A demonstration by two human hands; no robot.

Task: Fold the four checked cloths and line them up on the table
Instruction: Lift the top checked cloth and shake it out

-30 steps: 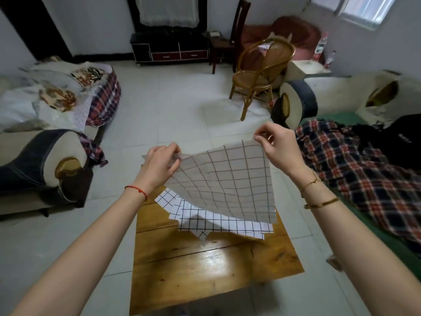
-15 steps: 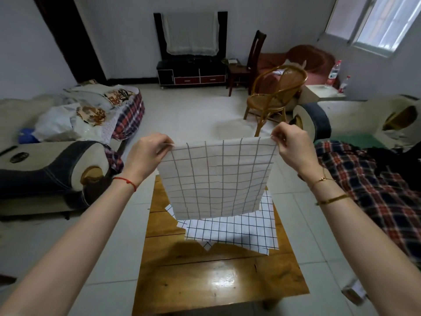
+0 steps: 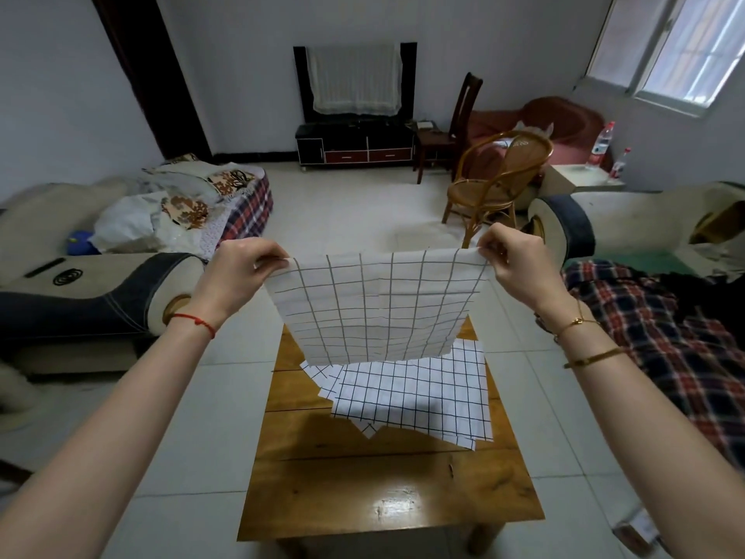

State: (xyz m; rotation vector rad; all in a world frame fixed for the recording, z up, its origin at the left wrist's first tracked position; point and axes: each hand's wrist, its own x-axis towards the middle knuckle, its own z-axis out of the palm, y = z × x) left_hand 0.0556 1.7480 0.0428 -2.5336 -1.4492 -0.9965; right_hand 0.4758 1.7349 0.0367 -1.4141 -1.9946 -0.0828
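A white checked cloth (image 3: 379,308) hangs flat in the air above the far half of the wooden table (image 3: 383,490). My left hand (image 3: 238,272) pinches its upper left corner and my right hand (image 3: 520,268) pinches its upper right corner, stretching the top edge level. Below it a loose pile of checked cloths (image 3: 419,393) lies spread on the table's far right part; the hanging cloth hides the pile's far edge.
A sofa arm (image 3: 100,300) stands left of the table. A couch with a plaid blanket (image 3: 661,340) runs along the right. A rattan chair (image 3: 496,183) and a TV cabinet (image 3: 354,147) stand farther back. The table's near half is bare wood.
Both hands have lifted the cloth from a slanted drape to a taut, upright hang, with its lower edge off the pile. The view has tilted up.
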